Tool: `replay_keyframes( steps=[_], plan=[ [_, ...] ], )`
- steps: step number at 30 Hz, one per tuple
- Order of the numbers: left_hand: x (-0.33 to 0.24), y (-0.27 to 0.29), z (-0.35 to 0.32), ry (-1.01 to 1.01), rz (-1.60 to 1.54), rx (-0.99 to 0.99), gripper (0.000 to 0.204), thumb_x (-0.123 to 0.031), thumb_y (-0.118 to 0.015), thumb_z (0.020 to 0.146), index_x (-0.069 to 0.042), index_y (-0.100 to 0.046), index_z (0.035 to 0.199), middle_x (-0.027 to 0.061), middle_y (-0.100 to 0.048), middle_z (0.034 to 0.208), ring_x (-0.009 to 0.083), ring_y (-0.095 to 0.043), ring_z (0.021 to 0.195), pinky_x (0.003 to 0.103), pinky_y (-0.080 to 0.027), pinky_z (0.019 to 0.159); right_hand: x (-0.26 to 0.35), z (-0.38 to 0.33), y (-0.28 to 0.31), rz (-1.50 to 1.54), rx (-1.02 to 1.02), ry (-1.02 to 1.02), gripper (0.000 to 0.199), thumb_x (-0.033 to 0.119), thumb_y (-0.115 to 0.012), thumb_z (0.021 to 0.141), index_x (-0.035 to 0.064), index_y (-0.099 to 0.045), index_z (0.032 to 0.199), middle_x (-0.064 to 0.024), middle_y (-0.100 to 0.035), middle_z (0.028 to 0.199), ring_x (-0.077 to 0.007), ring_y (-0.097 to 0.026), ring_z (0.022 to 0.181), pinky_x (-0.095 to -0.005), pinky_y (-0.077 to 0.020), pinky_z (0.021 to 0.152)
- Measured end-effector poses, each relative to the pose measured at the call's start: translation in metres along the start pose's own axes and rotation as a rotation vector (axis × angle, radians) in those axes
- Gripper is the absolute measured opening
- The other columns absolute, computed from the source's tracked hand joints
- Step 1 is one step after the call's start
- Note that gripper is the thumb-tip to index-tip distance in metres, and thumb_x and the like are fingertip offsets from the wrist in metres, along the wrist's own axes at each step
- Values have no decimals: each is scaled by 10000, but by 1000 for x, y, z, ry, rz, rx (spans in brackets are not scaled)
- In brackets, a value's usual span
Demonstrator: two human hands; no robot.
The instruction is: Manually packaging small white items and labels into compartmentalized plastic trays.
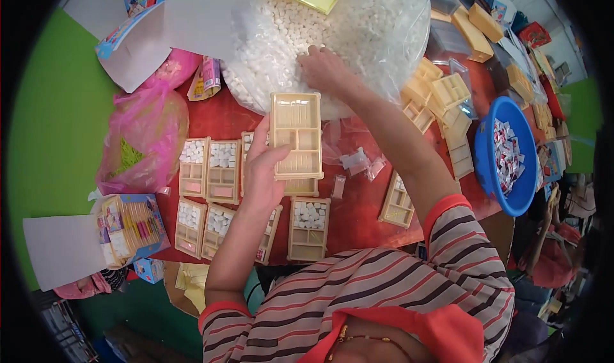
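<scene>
My left hand grips a cream plastic tray by its left side, thumb over the edge; its compartments, one large and several small, hold nothing. Farther off, my right hand reaches into a large clear plastic bag full of small white blocks. Its fingers curl down among the blocks, and whatever they pinch is hidden. Below the left forearm and beside it lie several similar trays with white blocks in their large compartments. Another tray with a few white pieces lies under my right forearm.
A blue basin of small packets stands at the right, near stacked cream trays. At the left are a pink bag with green pieces and an opened box. Small clear packets lie on the red table.
</scene>
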State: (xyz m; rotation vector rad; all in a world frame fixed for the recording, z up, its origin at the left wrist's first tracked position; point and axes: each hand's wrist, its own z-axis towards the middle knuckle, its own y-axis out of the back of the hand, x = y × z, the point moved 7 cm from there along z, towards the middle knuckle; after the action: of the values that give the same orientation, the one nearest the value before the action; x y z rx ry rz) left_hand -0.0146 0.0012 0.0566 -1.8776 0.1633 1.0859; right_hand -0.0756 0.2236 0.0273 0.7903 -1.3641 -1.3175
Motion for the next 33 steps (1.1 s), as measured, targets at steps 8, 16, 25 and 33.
replay_keyframes(
  steps=[8, 16, 25, 33],
  plan=[
    [11, 8, 4, -6, -54, -40, 610, -7, -484, 884, -23, -321, 1472, 145, -504, 1361, 228, -524, 1231, 365, -440, 1027, -58, 15, -27, 614, -71, -151, 168, 86, -636, 740, 106, -707, 891, -94, -635, 643, -194, -627, 595, -366, -482, 518],
    [8, 5, 1, -66, 50, -40, 542, -50, -515, 866, -3, -414, 1396, 140, -580, 1231, 226, -601, 1105, 353, -497, 938, -44, -20, 19, 1454, -73, -607, 254, 44, -603, 747, 77, -607, 999, -47, -564, 826, -135, -433, 567, -303, -372, 463],
    [23, 5, 99, -100, 134, 70, 293, -60, -542, 883, 58, -564, 1150, 125, -654, 1046, 251, -664, 946, 377, -536, 879, -32, -9, 69, 1188, -108, -210, 283, 94, -627, 732, 43, -622, 1011, -34, -595, 799, -121, -519, 644, -255, -349, 475],
    [32, -12, 121, -127, -52, -59, 550, -20, -531, 808, 3, -450, 1351, 148, -583, 1165, 249, -618, 1034, 353, -521, 881, 1, -11, 54, 385, -349, 203, 196, 117, -651, 729, 80, -695, 916, -110, -624, 864, -241, -639, 797, -341, -511, 709]
  ],
)
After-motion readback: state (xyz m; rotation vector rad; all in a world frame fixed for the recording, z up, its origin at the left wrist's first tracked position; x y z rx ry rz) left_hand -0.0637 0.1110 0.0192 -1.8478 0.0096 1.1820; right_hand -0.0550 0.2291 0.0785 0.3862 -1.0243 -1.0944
